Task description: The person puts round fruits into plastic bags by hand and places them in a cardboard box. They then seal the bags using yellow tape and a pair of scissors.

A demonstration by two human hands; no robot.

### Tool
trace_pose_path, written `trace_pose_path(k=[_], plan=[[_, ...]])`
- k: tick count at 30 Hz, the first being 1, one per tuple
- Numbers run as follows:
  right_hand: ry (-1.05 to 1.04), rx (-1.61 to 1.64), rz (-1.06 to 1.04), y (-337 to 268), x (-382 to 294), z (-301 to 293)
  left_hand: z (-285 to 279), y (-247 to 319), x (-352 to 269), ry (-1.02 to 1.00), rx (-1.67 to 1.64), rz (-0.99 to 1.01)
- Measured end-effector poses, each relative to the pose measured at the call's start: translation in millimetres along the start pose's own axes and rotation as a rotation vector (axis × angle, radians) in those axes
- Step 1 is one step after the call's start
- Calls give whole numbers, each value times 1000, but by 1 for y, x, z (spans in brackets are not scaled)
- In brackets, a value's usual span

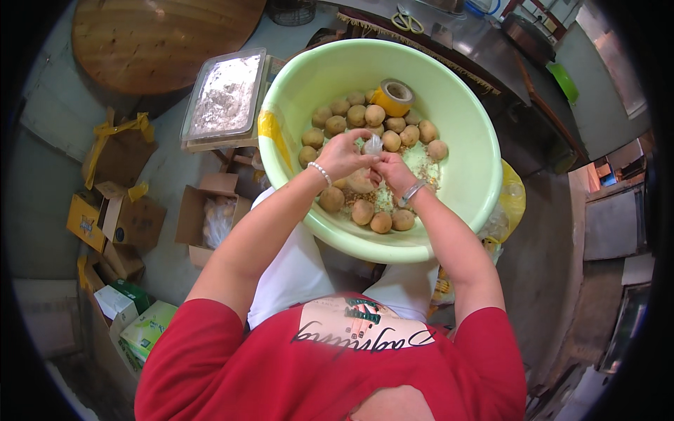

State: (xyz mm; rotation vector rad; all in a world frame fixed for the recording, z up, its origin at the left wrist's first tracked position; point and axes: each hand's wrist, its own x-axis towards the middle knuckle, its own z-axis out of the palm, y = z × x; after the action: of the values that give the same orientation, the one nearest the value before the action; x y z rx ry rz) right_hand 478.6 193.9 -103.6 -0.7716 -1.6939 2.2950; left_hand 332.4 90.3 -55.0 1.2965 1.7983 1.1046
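A large pale green plastic basin [458, 210] stands before me, over my knees. Inside it lie several round brown balls that look like small potatoes [335, 125], among scattered crumbs. My left hand [345, 155] and my right hand [390, 171] meet above the middle of the basin. Between them is a thin clear plastic bag, its gathered top [374, 145] sticking up at the fingertips; a rounded, pale brown item shows through it below. Both hands pinch the bag. Behind the hands, a roll of yellow tape [394, 98] rests against the balls.
A clear tray of white powder [226, 94] stands left of the basin. Open cardboard boxes [192, 216] sit on the floor at left. Scissors [407, 21] lie on the metal counter at the back. A yellow plastic bag [513, 192] hangs at the basin's right.
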Motion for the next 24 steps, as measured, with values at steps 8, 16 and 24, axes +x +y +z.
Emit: trace_pose_path(k=[8, 16, 24], plan=[[-39, -27, -29, 11, 4, -11, 8, -16, 5, 148, 209, -41], [62, -274, -28, 27, 6, -14, 20, 0, -8, -180, 58, 252], [-45, -501, -30, 11, -7, 11, 21, -7, 1, -171, -193, 131]])
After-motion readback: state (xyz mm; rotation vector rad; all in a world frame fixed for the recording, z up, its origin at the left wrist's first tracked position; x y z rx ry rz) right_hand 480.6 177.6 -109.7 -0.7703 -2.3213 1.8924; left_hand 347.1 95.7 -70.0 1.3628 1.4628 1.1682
